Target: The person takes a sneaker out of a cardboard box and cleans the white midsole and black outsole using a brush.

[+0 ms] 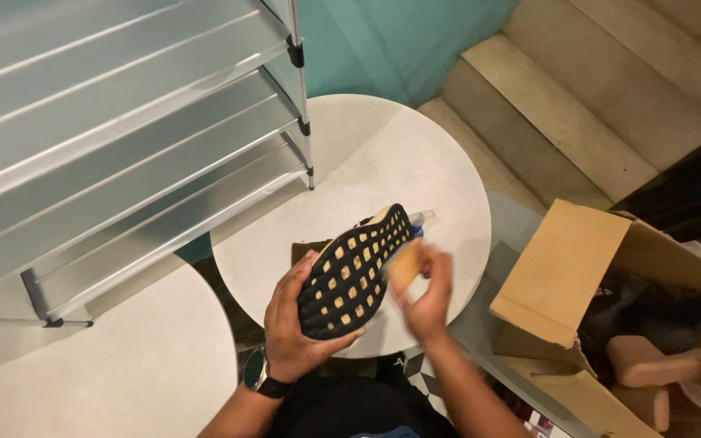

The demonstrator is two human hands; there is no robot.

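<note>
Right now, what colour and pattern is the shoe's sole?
The sole is black with a grid of tan square openings; the head view shows it.

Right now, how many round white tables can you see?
2: one round white table under the held shoe, another at lower left beneath the shelf rack. More may be hidden.

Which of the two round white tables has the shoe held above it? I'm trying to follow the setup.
The farther table, beside the metal rack. Both hands hold the shoe over its near edge; the nearer table lies lower left.
</note>
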